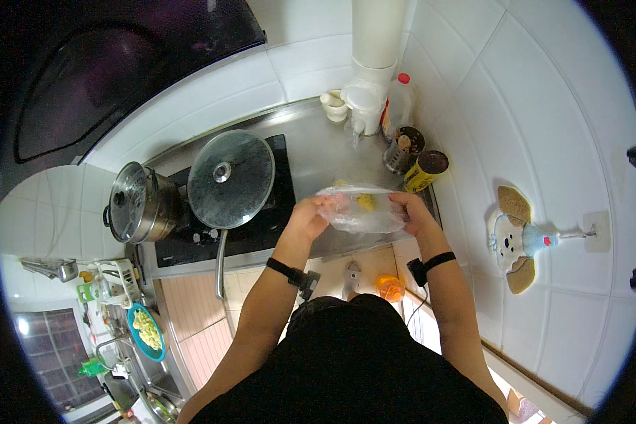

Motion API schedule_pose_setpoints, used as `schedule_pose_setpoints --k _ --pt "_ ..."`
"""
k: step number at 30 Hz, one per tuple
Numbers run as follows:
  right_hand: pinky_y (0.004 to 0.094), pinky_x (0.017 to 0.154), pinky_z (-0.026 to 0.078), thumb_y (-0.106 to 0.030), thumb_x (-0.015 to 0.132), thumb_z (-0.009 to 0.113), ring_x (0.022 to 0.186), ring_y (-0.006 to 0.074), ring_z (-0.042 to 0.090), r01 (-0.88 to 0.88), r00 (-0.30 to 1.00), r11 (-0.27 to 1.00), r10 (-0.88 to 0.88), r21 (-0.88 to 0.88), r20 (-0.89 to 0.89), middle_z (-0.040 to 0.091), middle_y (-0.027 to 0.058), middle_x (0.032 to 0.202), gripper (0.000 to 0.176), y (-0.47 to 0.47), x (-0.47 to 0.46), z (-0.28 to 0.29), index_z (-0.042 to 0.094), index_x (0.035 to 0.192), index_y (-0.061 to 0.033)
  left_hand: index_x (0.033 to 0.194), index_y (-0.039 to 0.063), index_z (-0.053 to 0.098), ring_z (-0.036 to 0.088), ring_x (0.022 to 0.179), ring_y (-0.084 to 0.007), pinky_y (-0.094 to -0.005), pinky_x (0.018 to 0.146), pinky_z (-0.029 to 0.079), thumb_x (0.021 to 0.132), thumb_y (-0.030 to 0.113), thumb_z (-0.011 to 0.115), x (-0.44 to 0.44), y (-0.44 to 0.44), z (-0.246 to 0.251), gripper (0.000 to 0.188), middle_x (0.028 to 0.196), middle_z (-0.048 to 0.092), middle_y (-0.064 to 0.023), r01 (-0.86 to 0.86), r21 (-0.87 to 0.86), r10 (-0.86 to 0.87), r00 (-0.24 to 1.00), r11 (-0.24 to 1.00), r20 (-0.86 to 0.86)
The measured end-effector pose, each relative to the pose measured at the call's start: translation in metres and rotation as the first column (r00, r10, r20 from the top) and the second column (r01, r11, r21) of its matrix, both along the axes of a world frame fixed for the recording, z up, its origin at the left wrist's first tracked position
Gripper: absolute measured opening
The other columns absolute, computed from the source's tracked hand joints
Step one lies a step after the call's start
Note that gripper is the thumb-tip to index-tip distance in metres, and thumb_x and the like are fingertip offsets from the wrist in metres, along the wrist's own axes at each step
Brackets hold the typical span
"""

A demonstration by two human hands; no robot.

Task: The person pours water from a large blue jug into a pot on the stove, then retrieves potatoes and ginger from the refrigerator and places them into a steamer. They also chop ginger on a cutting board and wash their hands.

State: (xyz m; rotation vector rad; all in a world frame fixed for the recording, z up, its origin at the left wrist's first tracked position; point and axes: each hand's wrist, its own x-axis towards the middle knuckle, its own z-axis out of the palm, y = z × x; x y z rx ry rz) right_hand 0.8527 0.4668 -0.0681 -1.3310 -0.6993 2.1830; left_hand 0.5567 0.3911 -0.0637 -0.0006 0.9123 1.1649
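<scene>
A clear plastic bag is stretched between my two hands above the steel countertop. My left hand grips its left side, and my right hand holds the right side. Something yellow shows through the film; whether it lies inside the bag or is printed on it, I cannot tell. Pinkish-red colour also shows by my left fingers. Beyond my right hand stands a yellow can with a dark top. Beside it is a perforated metal utensil holder.
Left of the bag, a lidded frying pan sits on the black cooktop, its handle jutting past the front edge. A lidded steel pot stands farther left. A mortar and a plastic jug stand at the back.
</scene>
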Motion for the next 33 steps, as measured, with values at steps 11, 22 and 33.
schedule_pose_setpoints --k 11,22,33 --pt "0.0402 0.086 0.059 -0.032 0.107 0.063 0.086 0.0245 0.068 0.486 0.821 0.862 -0.506 -0.143 -0.263 0.062 0.0034 0.087 0.028 -0.014 -0.011 -0.024 0.058 0.122 -0.0081 0.092 0.006 0.064 0.061 0.073 -0.0169 -0.0313 0.065 0.051 0.093 0.003 0.067 -0.021 0.018 -0.019 0.004 0.083 0.063 -0.0027 0.098 0.065 -0.094 0.994 0.993 -0.061" --pt "0.035 0.061 0.046 -0.046 0.096 0.076 0.069 0.0174 0.057 0.008 0.921 0.959 -0.117 0.283 0.371 0.062 0.0029 0.089 0.053 -0.012 -0.027 -0.026 0.062 0.128 -0.0058 0.112 0.004 0.063 0.062 0.115 -0.0353 -0.0441 0.096 0.051 0.079 -0.002 0.071 0.036 -0.012 0.007 0.034 0.124 0.062 -0.018 0.706 0.227 0.595 -0.331 0.671 -0.732" --pt "0.0465 0.081 0.051 -0.048 0.097 0.071 0.086 0.0364 0.066 -0.365 0.558 0.844 -0.139 0.393 0.818 0.07 0.0242 0.09 0.056 0.007 -0.035 -0.058 0.07 0.095 0.0083 0.154 0.006 0.046 0.038 0.15 -0.0344 -0.0515 0.124 0.029 0.081 0.026 0.077 0.049 0.008 -0.003 0.081 0.159 0.041 -0.0194 0.535 -0.598 0.023 -0.757 0.597 -0.654"
